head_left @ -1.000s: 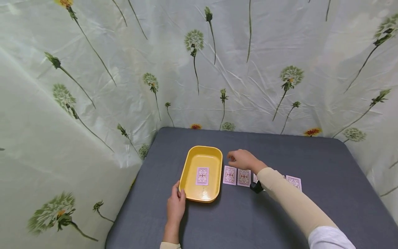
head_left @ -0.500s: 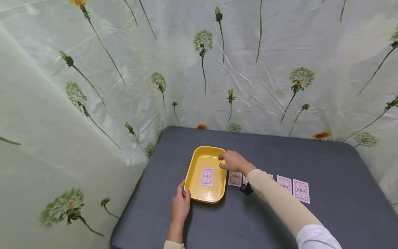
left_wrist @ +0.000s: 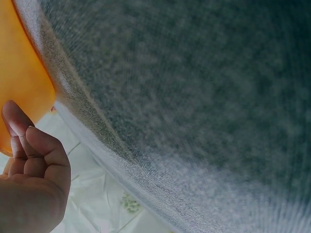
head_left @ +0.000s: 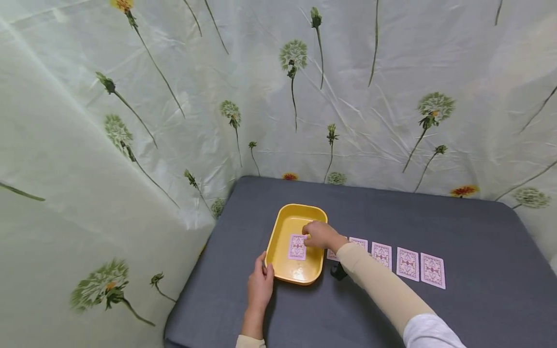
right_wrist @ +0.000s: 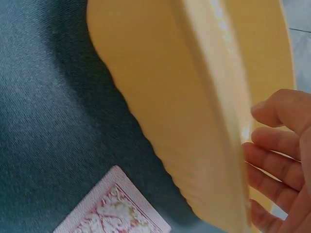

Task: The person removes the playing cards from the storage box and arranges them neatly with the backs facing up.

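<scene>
A yellow rectangular tray stands on the dark grey cloth, with one pink-patterned playing card lying face down in it. My left hand holds the tray's near left corner; the left wrist view has its curled fingers against the tray wall. Over the tray's right side hangs my right hand, its fingertips beside the card in the head view. In the right wrist view its relaxed fingers are apart from one another, with nothing visible between them, and overlap the tray's edge.
A row of several face-down cards runs to the right of the tray; the right forearm partly covers it. A black device sits under the right wrist. Flowered white sheeting hangs behind and left of the table.
My right hand has moved left and down from above the card row to inside the tray area. The left hand stays at the tray corner; the head view has shifted slightly.
</scene>
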Demonstrator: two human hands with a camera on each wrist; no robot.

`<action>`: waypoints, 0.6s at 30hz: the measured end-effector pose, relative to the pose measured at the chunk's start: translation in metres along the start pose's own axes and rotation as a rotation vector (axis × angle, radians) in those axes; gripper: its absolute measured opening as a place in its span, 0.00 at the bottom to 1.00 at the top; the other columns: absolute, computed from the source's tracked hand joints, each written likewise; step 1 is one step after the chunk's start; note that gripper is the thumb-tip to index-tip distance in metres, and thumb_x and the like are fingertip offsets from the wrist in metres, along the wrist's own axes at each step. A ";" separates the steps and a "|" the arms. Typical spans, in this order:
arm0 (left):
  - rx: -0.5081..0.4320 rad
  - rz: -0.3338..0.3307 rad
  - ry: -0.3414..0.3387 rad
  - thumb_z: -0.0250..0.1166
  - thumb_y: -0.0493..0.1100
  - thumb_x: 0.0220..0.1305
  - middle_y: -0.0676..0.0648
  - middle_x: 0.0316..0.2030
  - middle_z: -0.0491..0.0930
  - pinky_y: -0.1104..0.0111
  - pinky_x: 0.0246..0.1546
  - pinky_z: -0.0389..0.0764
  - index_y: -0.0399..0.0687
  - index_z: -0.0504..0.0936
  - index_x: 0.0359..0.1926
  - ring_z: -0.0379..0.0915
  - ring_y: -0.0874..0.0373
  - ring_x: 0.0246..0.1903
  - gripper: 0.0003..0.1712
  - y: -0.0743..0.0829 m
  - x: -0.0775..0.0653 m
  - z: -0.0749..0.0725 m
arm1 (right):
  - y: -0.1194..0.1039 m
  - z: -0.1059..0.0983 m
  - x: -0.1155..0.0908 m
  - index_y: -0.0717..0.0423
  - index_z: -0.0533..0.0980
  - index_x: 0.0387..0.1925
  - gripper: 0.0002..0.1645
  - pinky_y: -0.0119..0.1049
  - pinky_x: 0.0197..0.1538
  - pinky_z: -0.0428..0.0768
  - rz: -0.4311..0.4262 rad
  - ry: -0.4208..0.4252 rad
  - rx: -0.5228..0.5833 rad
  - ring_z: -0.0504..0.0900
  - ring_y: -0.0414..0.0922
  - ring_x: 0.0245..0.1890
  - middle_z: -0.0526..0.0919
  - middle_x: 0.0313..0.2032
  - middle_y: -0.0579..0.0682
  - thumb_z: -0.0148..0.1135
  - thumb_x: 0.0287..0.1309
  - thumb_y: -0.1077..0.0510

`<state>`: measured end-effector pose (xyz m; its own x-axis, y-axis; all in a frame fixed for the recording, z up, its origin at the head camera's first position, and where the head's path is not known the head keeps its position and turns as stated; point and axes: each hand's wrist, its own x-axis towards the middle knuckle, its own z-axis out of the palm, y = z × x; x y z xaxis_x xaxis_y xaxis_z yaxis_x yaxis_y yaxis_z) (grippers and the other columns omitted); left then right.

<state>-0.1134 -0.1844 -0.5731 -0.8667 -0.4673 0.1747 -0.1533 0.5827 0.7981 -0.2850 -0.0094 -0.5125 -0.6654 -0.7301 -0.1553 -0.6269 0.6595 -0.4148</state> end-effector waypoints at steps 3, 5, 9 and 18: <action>0.002 -0.001 0.002 0.59 0.38 0.67 0.56 0.18 0.62 0.69 0.18 0.59 0.41 0.75 0.60 0.56 0.65 0.15 0.21 0.000 0.000 0.000 | -0.001 0.006 0.004 0.56 0.79 0.31 0.02 0.39 0.37 0.72 0.005 -0.016 -0.027 0.73 0.44 0.28 0.78 0.27 0.48 0.64 0.55 0.61; -0.006 0.000 -0.005 0.59 0.38 0.67 0.56 0.19 0.62 0.68 0.19 0.60 0.41 0.75 0.60 0.56 0.64 0.16 0.21 0.001 0.001 0.001 | -0.001 0.010 0.006 0.54 0.75 0.26 0.05 0.38 0.33 0.68 0.018 -0.021 -0.036 0.69 0.44 0.25 0.73 0.23 0.47 0.65 0.53 0.61; -0.023 0.003 -0.010 0.59 0.38 0.67 0.56 0.19 0.62 0.68 0.19 0.60 0.41 0.74 0.60 0.57 0.64 0.16 0.21 0.002 0.000 0.001 | -0.001 0.017 0.009 0.55 0.75 0.30 0.10 0.41 0.38 0.71 0.043 -0.028 -0.091 0.72 0.46 0.31 0.74 0.28 0.48 0.69 0.51 0.56; -0.025 0.005 0.001 0.59 0.38 0.67 0.56 0.19 0.62 0.69 0.18 0.60 0.40 0.74 0.60 0.56 0.65 0.16 0.20 0.000 0.000 0.000 | -0.011 0.030 0.017 0.66 0.71 0.59 0.44 0.54 0.60 0.66 0.041 -0.043 -0.145 0.70 0.57 0.58 0.74 0.56 0.60 0.75 0.42 0.48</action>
<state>-0.1129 -0.1843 -0.5728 -0.8670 -0.4649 0.1794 -0.1369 0.5684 0.8113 -0.2772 -0.0348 -0.5371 -0.6755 -0.7071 -0.2088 -0.6537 0.7054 -0.2740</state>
